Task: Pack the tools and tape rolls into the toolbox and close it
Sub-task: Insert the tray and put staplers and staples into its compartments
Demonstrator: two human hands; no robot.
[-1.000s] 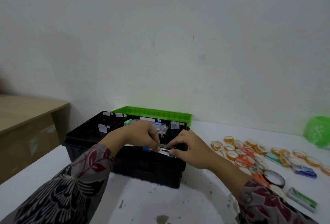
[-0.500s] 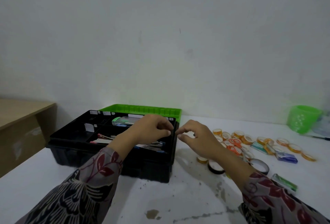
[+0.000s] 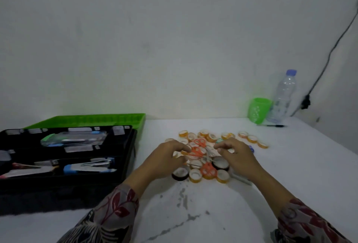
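While the left hand (image 3: 164, 158) and right hand (image 3: 237, 154) hover with fingers loosely curled, grasping nothing, small round yellow tape rolls (image 3: 194, 174) and orange-handled scissors (image 3: 206, 171) lie heaped on the scuffed white table (image 3: 290, 165) just beneath their fingertips. At left sits the open black plastic toolbox (image 3: 128, 165) (green lid (image 3: 87, 120) back).

toolbox (image 3: 77, 184): black, small white labels on the dividers
toolbox lid (image 3: 93, 120): bright green
stapler (image 3: 89, 166): silver with blue ends
clear pack (image 3: 73, 139): see-through, green one end, blue the other
small tape rolls (image 3: 194, 175): orange-yellow, pale cores
big tape rolls (image 3: 180, 174): black, pale inside
scissors (image 3: 197, 147): orange handles
sleeves (image 3: 116, 208): grey, dark red leaf print, black-and-white floral lower down
table (image 3: 290, 165): white, grey stains and scuffs
cup (image 3: 258, 110): translucent green
bottle (image 3: 282, 97): clear, blue-violet cap
cable (image 3: 329, 59): black
wall (image 3: 174, 39): off-white
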